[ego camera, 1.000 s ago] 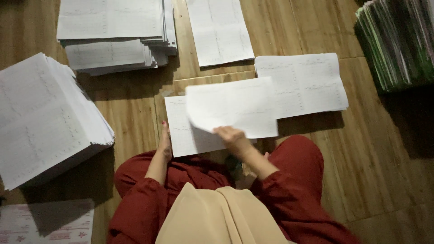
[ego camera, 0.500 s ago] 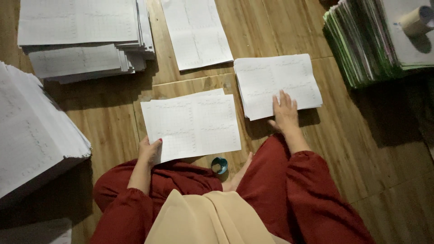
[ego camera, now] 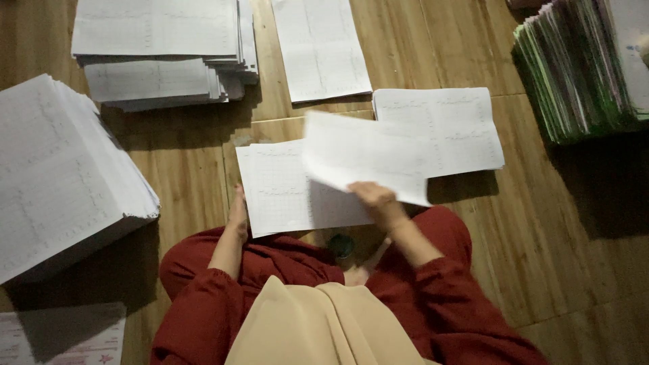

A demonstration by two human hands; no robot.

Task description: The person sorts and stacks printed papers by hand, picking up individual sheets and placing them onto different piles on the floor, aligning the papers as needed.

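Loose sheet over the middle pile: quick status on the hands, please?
Right hand fingers pinch loose sheet, lifted and blurred. Left hand rests at left edge of middle pile. Nothing blocking; right pile alongside.

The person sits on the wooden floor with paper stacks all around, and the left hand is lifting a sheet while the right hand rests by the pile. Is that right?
Almost. The hands are swapped: in the head view the right hand lifts the sheet, blurred in the air, while the left hand rests at the edge of the pile. The wooden floor and the stacks around, like the big one, are as you said.
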